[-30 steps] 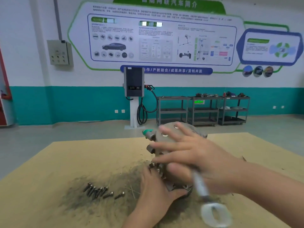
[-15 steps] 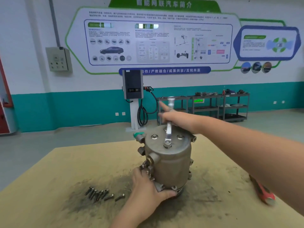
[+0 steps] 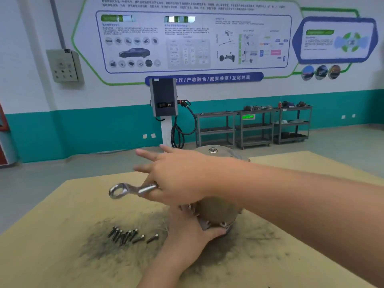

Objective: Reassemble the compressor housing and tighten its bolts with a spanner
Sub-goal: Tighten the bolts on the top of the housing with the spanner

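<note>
The compressor (image 3: 218, 213) stands upright on the tan board (image 3: 62, 204), in the middle of a dark grimy patch, with one bolt head (image 3: 212, 150) showing on its top rim. Half a second ago its whole top face and side were in plain view; now the right forearm crosses in front and hides most of it.

The right hand (image 3: 178, 177) has swung from behind the compressor's top, where it stood the spanner upright on a top bolt, to the left of the housing and nearer the camera. It grasps the spanner (image 3: 131, 189) by the shaft with its lower fingers curled, while the first two fingers stick out straight to the left. The spanner now lies roughly level, its ring end pointing left and free in the air above the board, off the bolt. The other end is hidden inside the hand.

The left hand (image 3: 193, 229) stays where it was, gripping the lower flange of the compressor from the near side, thumb hooked under the edge.

The loose bolts (image 3: 124, 235) lie in the same cluster on the grimy patch, left of the left hand, two of them a little apart to the right. The red tool seen earlier at the board's right edge is out of view behind the arm.
</note>
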